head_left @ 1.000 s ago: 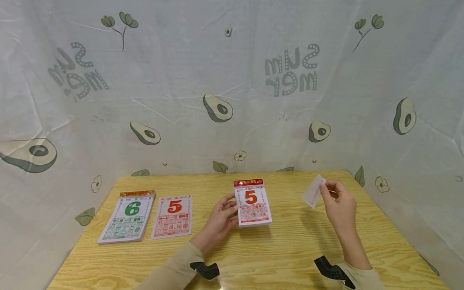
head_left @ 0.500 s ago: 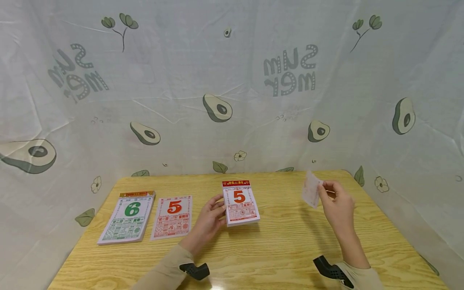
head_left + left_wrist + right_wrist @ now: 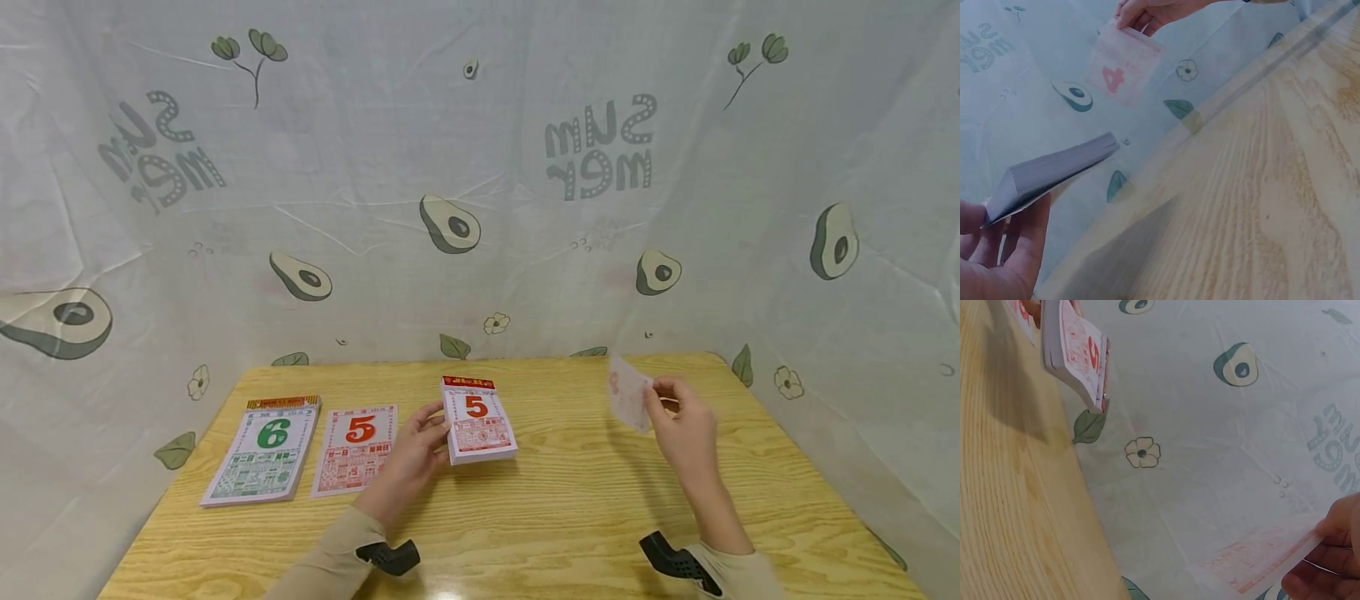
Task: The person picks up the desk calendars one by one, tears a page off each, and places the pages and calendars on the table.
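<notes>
My left hand (image 3: 411, 450) grips the left edge of a small tear-off calendar (image 3: 480, 427) with a red header and a red 5 on its top page. In the left wrist view the thick block of pages (image 3: 1060, 169) is held up off the table, between thumb and fingers. On the right, my right hand (image 3: 684, 421) pinches a thin loose calendar page (image 3: 628, 396) by its edge, above the table. A red 4 (image 3: 1114, 79) shows on that page in the left wrist view.
At the table's left lies a thicker calendar (image 3: 262, 454) with a green 6 and a gold-red header. Beside it is a loose page (image 3: 356, 450) with a red 5, partly behind the left forearm. Patterned cloth (image 3: 480, 167) hangs behind the wooden table (image 3: 555, 517).
My left hand has carried the small calendar leftward, closer to the loose red 5 page. My right hand has shifted slightly left with the thin page, which has turned.
</notes>
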A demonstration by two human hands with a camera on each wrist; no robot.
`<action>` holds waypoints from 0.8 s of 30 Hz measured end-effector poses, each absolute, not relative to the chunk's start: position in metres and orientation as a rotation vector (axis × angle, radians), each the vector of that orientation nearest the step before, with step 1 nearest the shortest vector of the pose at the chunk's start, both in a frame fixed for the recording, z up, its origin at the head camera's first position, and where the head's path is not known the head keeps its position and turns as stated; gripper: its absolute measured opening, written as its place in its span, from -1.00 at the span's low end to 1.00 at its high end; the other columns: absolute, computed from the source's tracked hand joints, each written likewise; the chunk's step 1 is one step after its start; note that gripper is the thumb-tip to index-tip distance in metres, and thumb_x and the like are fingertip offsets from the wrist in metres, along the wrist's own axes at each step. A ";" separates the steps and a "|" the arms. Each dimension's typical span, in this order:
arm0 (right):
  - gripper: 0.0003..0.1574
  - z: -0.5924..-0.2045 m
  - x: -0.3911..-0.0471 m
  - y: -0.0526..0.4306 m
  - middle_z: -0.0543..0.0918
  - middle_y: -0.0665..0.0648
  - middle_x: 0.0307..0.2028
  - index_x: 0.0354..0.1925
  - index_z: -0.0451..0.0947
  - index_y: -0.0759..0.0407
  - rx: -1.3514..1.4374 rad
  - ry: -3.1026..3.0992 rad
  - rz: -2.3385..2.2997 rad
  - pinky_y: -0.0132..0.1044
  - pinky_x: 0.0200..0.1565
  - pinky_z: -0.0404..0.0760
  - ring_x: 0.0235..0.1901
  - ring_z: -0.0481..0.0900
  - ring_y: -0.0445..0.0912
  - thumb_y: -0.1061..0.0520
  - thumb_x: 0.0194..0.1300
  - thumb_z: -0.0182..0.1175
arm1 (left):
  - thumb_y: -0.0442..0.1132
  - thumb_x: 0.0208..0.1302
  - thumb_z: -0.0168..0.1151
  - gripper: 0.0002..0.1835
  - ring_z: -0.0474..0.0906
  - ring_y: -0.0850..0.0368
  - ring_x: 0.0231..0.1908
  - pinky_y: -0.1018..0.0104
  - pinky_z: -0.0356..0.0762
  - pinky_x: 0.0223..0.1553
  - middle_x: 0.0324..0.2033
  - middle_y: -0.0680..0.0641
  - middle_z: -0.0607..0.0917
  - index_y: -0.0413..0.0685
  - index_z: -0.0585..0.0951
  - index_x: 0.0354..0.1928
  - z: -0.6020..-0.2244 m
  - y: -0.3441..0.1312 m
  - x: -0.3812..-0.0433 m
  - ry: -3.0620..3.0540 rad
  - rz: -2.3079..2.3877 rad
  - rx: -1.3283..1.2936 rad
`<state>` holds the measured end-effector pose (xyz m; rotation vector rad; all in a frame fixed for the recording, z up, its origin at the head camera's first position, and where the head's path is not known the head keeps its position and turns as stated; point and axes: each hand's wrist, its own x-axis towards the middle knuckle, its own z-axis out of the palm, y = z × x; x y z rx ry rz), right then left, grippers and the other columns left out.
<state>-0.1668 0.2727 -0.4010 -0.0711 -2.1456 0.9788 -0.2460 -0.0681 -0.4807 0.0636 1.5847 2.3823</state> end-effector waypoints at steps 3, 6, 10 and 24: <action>-0.86 -0.404 -0.169 0.269 0.70 0.33 -0.32 -0.22 0.59 0.39 -0.061 -2.159 0.968 -0.84 -0.27 0.34 -0.36 0.33 -0.70 0.29 0.29 0.22 | -0.40 0.43 0.00 -0.51 0.60 0.18 -0.16 0.30 0.61 -0.21 -0.04 -0.04 0.55 -0.19 0.27 0.37 -0.481 -0.072 -0.249 1.627 2.372 0.046; -0.88 -0.408 -0.172 0.266 0.70 0.33 -0.33 -0.23 0.59 0.39 -0.040 -2.165 0.963 -0.83 -0.28 0.35 -0.36 0.34 -0.68 0.30 0.28 0.22 | -0.40 0.44 -0.01 -0.52 0.61 0.19 -0.17 0.30 0.61 -0.21 -0.02 -0.07 0.55 -0.18 0.27 0.37 -0.480 -0.076 -0.252 1.656 2.348 0.023; -0.89 -0.413 -0.175 0.263 0.70 0.32 -0.33 -0.25 0.59 0.39 -0.003 -2.184 0.962 -0.82 -0.29 0.36 -0.34 0.36 -0.65 0.31 0.28 0.22 | -0.38 0.45 -0.01 -0.52 0.61 0.17 -0.16 0.29 0.62 -0.20 0.03 -0.13 0.52 -0.17 0.27 0.37 -0.480 -0.080 -0.256 1.683 2.314 -0.006; -0.92 -0.433 -0.185 0.253 0.71 0.22 -0.34 -0.26 0.60 0.32 0.032 -2.285 0.923 -0.61 -0.32 0.51 -0.35 0.65 0.02 0.29 0.28 0.23 | -0.36 0.44 0.01 -0.53 0.63 0.09 -0.15 0.21 0.64 -0.21 0.06 -0.21 0.53 -0.16 0.30 0.36 -0.483 -0.091 -0.264 1.755 2.225 -0.028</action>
